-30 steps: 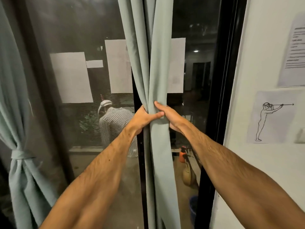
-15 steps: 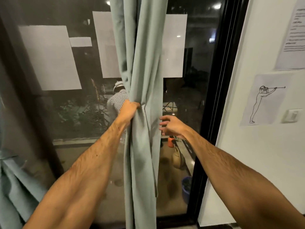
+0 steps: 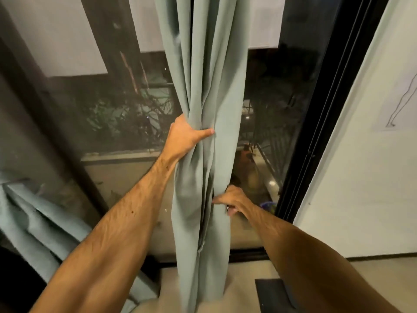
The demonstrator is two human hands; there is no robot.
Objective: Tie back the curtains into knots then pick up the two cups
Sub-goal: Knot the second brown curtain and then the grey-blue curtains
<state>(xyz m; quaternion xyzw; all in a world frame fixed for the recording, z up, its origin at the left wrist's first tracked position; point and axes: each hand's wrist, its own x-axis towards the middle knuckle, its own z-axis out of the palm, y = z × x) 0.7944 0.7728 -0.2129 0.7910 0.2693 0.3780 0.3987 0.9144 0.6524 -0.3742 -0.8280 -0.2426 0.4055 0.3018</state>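
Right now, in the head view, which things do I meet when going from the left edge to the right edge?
Other curtain at lower left → left hand → hanging curtain → right hand → black door frame → white wall → line drawing on paper.

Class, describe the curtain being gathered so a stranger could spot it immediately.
Start at the dark glass door. Down its middle hangs a pale green fabric curtain, gripped by the left hand and lower by the right hand. The other green curtain sits bunched at far left, untouched.
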